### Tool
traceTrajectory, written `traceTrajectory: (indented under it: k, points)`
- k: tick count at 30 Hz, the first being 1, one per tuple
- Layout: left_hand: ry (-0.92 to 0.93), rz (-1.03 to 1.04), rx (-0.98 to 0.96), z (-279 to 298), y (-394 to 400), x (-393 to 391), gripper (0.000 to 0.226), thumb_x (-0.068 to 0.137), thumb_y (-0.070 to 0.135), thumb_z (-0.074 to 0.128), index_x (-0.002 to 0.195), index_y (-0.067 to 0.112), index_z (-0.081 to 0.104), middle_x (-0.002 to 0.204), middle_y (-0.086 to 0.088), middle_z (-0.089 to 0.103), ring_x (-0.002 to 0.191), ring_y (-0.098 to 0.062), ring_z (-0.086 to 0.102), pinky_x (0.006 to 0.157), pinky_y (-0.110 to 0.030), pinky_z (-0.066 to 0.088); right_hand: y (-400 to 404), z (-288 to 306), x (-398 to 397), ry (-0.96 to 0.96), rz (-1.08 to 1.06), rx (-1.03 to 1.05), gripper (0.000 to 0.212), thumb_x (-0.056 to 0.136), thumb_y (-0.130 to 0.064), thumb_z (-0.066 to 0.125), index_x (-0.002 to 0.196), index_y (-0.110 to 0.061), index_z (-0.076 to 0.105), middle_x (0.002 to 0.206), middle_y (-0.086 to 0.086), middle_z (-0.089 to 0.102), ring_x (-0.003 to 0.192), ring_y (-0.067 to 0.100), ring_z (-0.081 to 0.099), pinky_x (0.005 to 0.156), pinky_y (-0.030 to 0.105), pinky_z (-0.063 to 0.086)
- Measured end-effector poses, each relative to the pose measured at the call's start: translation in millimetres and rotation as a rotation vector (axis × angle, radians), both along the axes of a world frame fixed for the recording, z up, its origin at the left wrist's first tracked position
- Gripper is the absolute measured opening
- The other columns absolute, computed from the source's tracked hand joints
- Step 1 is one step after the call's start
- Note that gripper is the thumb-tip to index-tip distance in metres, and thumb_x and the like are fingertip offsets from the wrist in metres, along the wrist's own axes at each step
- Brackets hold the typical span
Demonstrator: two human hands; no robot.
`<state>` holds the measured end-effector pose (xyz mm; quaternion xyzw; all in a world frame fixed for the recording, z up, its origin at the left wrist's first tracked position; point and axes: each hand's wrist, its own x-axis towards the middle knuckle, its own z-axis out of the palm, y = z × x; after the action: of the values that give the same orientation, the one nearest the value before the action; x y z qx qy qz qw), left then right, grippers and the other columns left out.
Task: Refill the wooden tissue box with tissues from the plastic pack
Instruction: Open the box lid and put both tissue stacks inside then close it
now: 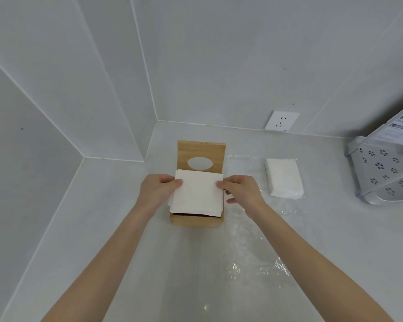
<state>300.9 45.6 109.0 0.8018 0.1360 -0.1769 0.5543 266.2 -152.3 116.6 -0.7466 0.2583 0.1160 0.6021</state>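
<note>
Both hands, left (157,191) & right (241,191), pinch one tissue stack (197,194) over the open wooden tissue box (196,220); 2nd stack (284,177) on surface (126,228).

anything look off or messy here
Mostly tidy. The tissue stack held over the wooden box sits slightly skewed, its lower sheets poking past the left edge. Crumpled clear plastic wrap lies loose on the counter, and a perforated basket at right is tipped over.

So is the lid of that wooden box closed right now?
No, the lid stands upright behind the wooden box while both hands hold a tissue stack over its opening.
</note>
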Motion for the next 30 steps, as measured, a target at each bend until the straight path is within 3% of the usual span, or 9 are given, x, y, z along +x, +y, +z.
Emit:
traceTrajectory:
  k: [4, 8, 15, 19, 21, 23, 26, 28, 30]
  points:
    - [-0.142, -0.088, 0.259, -4, -5, 2, 0.022, 0.079, 0.019, 0.069, 0.093, 0.003, 0.072, 0.098, -0.007, 0.067, 0.092, -0.019, 0.058, 0.07, -0.018, 0.041, 1, -7, 3, -0.04, 0.006, -0.198, 0.013, 0.075, -0.018, 0.071, 0.082, -0.008, 0.073, 0.085, -0.001, 0.066, 0.076, 0.011, 0.057, 0.062, 0.016, 0.041]
    - [-0.257, -0.182, 0.461, -12, -5, 6, 0.023, 0.076, 0.023, 0.072, 0.085, 0.002, 0.073, 0.126, -0.006, 0.057, 0.127, -0.022, 0.038, 0.1, -0.033, 0.034, 7, -17, 4, -0.093, 0.039, -0.401, 0.018, 0.073, -0.02, 0.072, 0.087, -0.01, 0.072, 0.102, -0.005, 0.054, 0.111, 0.014, 0.047, 0.074, 0.021, 0.036]
    - [-0.353, -0.345, 0.744, -14, -16, 1, 0.021, 0.082, 0.027, 0.062, 0.077, 0.01, 0.074, 0.142, -0.001, 0.044, 0.142, -0.017, 0.012, 0.11, -0.036, 0.01, 19, -21, 0, -0.169, 0.24, -0.856, 0.015, 0.079, -0.019, 0.062, 0.083, -0.011, 0.075, 0.126, 0.003, 0.055, 0.126, 0.023, 0.033, 0.095, 0.033, 0.034]
    - [-0.337, -0.438, 0.925, -21, -22, -2, 0.025, 0.086, 0.03, 0.054, 0.082, 0.013, 0.073, 0.147, 0.0, 0.037, 0.144, -0.018, 0.003, 0.113, -0.042, 0.001, 33, -26, -1, -0.228, 0.269, -1.08, 0.003, 0.057, -0.008, 0.073, 0.055, -0.01, 0.072, 0.102, 0.01, 0.068, 0.107, 0.035, 0.055, 0.078, 0.039, 0.044]
    - [-0.324, -0.461, 0.966, -26, -25, -3, 0.025, 0.087, 0.027, 0.052, 0.083, 0.012, 0.072, 0.147, -0.001, 0.035, 0.144, -0.02, 0.001, 0.114, -0.044, 0.0, 36, -32, 0, -0.205, 0.33, -1.189, 0.016, 0.04, -0.011, 0.08, 0.04, -0.016, 0.065, 0.081, 0.005, 0.07, 0.087, 0.033, 0.064, 0.066, 0.034, 0.048]
    - [-0.328, -0.458, 0.991, -32, -28, -4, 0.025, 0.087, 0.027, 0.051, 0.085, 0.013, 0.071, 0.148, -0.001, 0.034, 0.144, -0.021, 0.0, 0.112, -0.046, -0.004, 37, -40, 3, -0.166, 0.339, -1.259, 0.018, 0.038, -0.015, 0.082, 0.038, -0.019, 0.064, 0.075, 0.001, 0.068, 0.083, 0.029, 0.064, 0.071, 0.033, 0.042]
    - [-0.34, -0.51, 1.11, -39, -29, -4, 0.027, 0.088, 0.033, 0.049, 0.089, 0.019, 0.072, 0.148, -0.002, 0.033, 0.144, -0.024, 0.001, 0.105, -0.047, -0.013, 39, -39, 7, -0.075, 0.401, -1.318, 0.015, 0.046, -0.014, 0.08, 0.046, -0.017, 0.065, 0.075, 0.004, 0.064, 0.086, 0.029, 0.059, 0.08, 0.037, 0.03]
    - [-0.325, -0.548, 1.181, -40, -30, -3, 0.026, 0.087, 0.036, 0.05, 0.091, 0.023, 0.072, 0.147, -0.004, 0.034, 0.143, -0.025, 0.002, 0.106, -0.051, -0.013, 42, -36, 10, 0.043, 0.529, -1.316, 0.009, 0.069, -0.012, 0.065, 0.075, -0.016, 0.069, 0.094, 0.006, 0.06, 0.099, 0.029, 0.05, 0.096, 0.042, 0.028]
    - [-0.316, -0.553, 1.209, -41, -32, 0, 0.023, 0.086, 0.036, 0.053, 0.09, 0.022, 0.072, 0.147, -0.006, 0.034, 0.143, -0.027, 0.001, 0.111, -0.054, -0.009, 42, -37, 12, 0.118, 0.636, -1.307, 0.023, 0.08, -0.008, 0.049, 0.096, -0.015, 0.063, 0.108, 0.006, 0.054, 0.107, 0.027, 0.044, 0.103, 0.043, 0.025]
